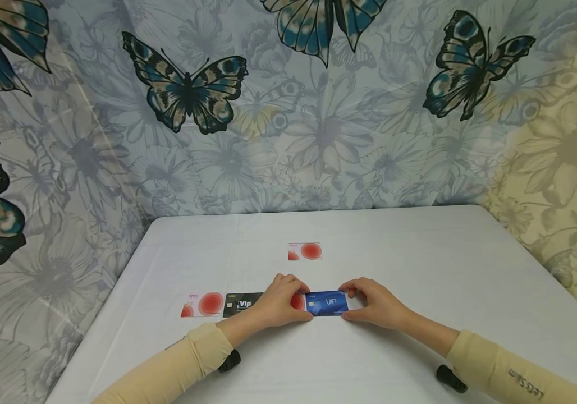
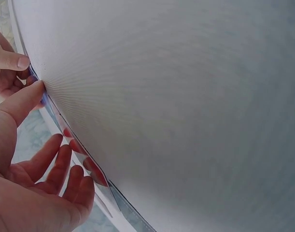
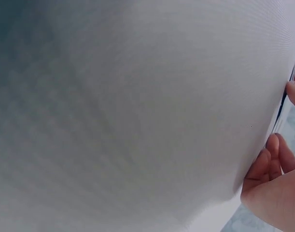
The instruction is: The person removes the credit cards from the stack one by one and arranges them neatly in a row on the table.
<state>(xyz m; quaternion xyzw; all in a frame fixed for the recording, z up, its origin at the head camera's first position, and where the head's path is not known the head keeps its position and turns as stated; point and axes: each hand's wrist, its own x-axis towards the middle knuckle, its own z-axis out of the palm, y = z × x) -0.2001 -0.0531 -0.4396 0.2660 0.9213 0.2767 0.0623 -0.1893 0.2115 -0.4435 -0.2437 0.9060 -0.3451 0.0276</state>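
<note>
A blue VIP card (image 1: pixel 326 303) lies on the white table between the two hands. My left hand (image 1: pixel 282 303) pinches its left end, thumb at the near corner and fingertips at the far one. Its right end is pinched the same way by my right hand (image 1: pixel 376 304). Under and behind the left hand, a white card with a red circle (image 1: pixel 297 302) is partly hidden. Further left in the same row are a black Vip card (image 1: pixel 240 303) and another red-and-white card (image 1: pixel 202 304). In the left wrist view, the left thumb touches the blue card's edge.
One more red-and-white card (image 1: pixel 305 251) lies farther back on the white table (image 1: pixel 420 247). Behind the table hangs a butterfly-patterned cloth (image 1: pixel 329 140). Black wrist devices sit under both sleeves, close above the tabletop.
</note>
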